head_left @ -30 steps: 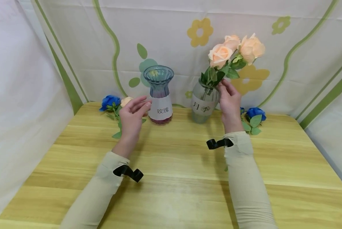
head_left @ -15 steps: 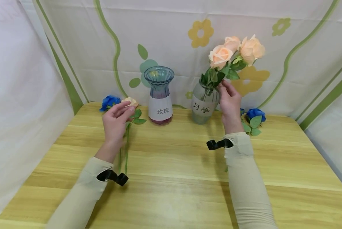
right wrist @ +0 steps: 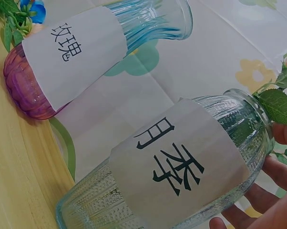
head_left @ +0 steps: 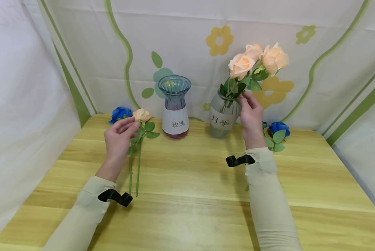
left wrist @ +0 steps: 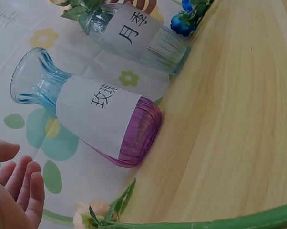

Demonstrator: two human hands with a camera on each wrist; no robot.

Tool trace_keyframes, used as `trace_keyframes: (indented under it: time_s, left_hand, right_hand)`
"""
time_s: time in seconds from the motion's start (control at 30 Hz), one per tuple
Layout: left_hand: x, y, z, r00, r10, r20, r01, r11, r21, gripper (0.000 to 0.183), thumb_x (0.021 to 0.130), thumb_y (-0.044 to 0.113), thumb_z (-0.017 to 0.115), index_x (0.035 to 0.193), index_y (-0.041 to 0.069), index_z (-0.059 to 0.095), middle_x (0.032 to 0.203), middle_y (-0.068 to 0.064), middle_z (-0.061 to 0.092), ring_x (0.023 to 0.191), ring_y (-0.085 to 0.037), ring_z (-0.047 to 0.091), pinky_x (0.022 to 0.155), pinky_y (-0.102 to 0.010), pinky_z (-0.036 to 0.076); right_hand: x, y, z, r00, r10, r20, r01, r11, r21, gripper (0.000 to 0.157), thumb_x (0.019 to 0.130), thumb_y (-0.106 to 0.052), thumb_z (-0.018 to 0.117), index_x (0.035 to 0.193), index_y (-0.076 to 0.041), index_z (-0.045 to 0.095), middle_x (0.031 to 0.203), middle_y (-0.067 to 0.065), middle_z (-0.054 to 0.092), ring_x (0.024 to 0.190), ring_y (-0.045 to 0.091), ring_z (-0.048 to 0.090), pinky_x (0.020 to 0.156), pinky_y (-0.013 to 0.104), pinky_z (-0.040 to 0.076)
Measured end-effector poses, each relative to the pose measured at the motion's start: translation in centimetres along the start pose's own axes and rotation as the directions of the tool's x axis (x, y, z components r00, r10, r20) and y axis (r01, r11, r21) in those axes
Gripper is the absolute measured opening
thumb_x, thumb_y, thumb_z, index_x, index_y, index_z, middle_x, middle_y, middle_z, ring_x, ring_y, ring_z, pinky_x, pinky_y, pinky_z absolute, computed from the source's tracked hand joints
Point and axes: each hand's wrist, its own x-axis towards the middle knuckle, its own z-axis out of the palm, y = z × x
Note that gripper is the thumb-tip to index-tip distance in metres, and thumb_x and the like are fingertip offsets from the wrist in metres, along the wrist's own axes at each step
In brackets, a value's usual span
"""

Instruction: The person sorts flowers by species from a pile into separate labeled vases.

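Observation:
My left hand [head_left: 119,139] hovers over the left flowers with loosely bent fingers and nothing between them. Beside its fingertips lies a peach rose [head_left: 141,114] on a long green stem, and a blue rose [head_left: 120,114] lies just behind. At the right, my right hand [head_left: 251,118] holds a clear glass vase [right wrist: 210,114] near its neck, fingers round the far side. Several peach roses [head_left: 242,65] stand in that vase, leaning right. Between the hands stands a blue-to-purple glass vase [head_left: 175,120], with a white paper label and no flowers in it.
More blue roses [head_left: 279,129] lie on the wooden table [head_left: 187,181] behind and right of my right wrist. A white curtain [head_left: 193,59] with printed flowers hangs right behind the vases. Both wrists wear a black strap mount [head_left: 240,160].
My left hand has moved left and slightly down, from beside the blue-purple vase to the roses, uncovering the peach rose and stems. My right hand stays at the clear vase.

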Motion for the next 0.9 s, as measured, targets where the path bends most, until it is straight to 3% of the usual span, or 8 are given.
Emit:
trace_keyframes:
  time_s: [0.43, 0.9]
  left_hand:
    - [0.21, -0.26, -0.24, 0.999, -0.035, 0.003, 0.035, 0.999, 0.040, 0.033, 0.084, 0.017, 0.079, 0.114, 0.006, 0.070, 0.087, 0.006, 0.075, 0.077, -0.012, 0.072, 0.064, -0.023, 0.057]
    - [0.24, -0.38, -0.67, 0.992, -0.129, 0.010, 0.127, 0.988, 0.083, 0.030, 0.084, 0.015, 0.078, 0.112, 0.006, 0.069, 0.089, 0.007, 0.075, 0.079, -0.011, 0.070, 0.067, -0.024, 0.057]
  right_hand:
    - [-0.40, 0.01, -0.12, 1.000, -0.017, 0.010, 0.018, 1.000, -0.004, 0.041, 0.100, -0.039, 0.054, 0.141, -0.034, 0.054, 0.143, -0.003, 0.054, 0.133, 0.012, 0.044, 0.096, 0.032, 0.037]
    - [-0.17, 0.12, -0.09, 1.000, -0.007, 0.001, 0.007, 1.000, 0.007, 0.040, 0.100, -0.038, 0.054, 0.140, -0.035, 0.054, 0.143, -0.003, 0.054, 0.132, 0.012, 0.043, 0.095, 0.031, 0.036]
